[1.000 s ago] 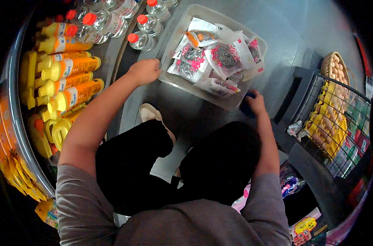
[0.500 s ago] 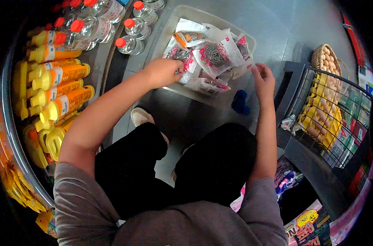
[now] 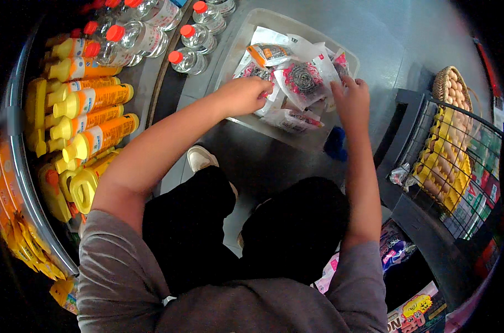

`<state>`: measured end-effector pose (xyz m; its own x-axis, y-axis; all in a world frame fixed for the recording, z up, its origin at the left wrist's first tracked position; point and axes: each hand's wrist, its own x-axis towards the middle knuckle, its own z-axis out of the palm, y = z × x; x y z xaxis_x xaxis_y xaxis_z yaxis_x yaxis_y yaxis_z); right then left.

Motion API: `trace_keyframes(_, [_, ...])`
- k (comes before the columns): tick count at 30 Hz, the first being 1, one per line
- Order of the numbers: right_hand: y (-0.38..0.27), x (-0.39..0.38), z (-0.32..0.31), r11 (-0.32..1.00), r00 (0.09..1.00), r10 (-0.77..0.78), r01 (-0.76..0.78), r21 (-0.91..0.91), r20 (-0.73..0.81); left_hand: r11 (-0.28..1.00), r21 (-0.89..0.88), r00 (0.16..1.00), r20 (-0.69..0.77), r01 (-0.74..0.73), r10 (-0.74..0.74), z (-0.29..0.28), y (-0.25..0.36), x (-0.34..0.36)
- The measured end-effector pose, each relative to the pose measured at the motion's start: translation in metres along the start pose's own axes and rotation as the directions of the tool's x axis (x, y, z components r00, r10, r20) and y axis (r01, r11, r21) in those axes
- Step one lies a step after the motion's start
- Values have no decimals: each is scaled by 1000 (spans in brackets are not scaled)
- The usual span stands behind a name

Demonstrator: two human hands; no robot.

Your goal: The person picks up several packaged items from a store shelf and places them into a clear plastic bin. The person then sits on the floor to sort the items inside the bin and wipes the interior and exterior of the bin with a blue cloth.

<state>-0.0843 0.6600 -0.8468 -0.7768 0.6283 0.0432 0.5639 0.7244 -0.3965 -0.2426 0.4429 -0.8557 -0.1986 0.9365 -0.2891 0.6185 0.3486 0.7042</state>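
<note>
Clear-and-white packets of steel wool scourers lie heaped in a translucent plastic bin (image 3: 238, 47) on the floor ahead of me. One scourer packet (image 3: 302, 77) lies face up in the middle, its grey coil showing, and an orange-printed packet (image 3: 270, 54) rests beyond it. My left hand (image 3: 246, 95) reaches over the bin's near left side with curled fingers, against a scourer packet (image 3: 255, 71); what the fingertips pinch is hidden. At the right side of the heap, my right hand (image 3: 352, 100) is closed at the fingertips on the middle packet's right edge.
Orange bottles with yellow caps (image 3: 105, 100) and red-capped clear bottles (image 3: 146, 39) line the left shelf. A dark blue object (image 3: 336, 144) lies by the bin's near right side. To the right stand a black wire rack (image 3: 446, 150) and a basket of eggs (image 3: 452, 89).
My right hand has moved inward to the middle packet's edge, its fingers now bent. My left hand has shifted slightly right over the heap. The whole view has shifted a little.
</note>
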Motion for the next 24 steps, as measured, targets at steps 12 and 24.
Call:
trace_keyframes(12, [5, -10, 16, 990, 985, 5, -30, -138, -172, 994, -104, 999, -25, 36, -39, -3, 0, 14])
trace_keyframes(24, [-9, -29, -17, 870, 936, 316, -221, 441, -154, 922, -377, 994, -20, 88, -104, -1, 14, 38])
